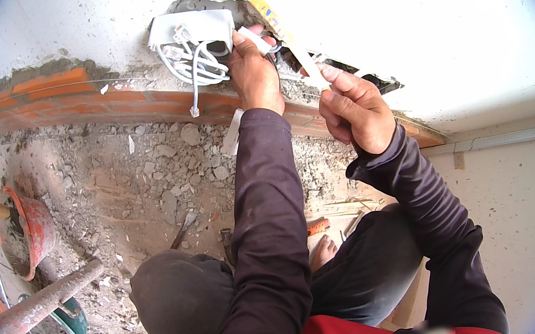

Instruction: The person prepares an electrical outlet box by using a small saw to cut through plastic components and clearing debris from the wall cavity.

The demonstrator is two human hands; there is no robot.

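My left hand (pixel 256 76) reaches up to a broken hole in the white wall. Its fingers are closed at the right edge of a white box (pixel 193 27), beside a short white piece (pixel 254 40). A coil of white cable (pixel 202 67) with clear plugs hangs under the box, one end dangling lower. To the right, my right hand (pixel 360 105) pinches the lower end of a long, thin strip (pixel 299 53), white along its length and yellow at the top. The strip slants up in front of the wall. Some fingertips of my left hand are hidden behind the box and white piece.
Along the wall's foot runs a course of orange bricks (pixel 57 84). Rubble (pixel 191 136) covers the ground below. At left are an orange bucket (pixel 37 230), a thick round pole (pixel 47 300) and a green bucket (pixel 76 320). A scraper-like tool (pixel 184 228) lies near my knee.
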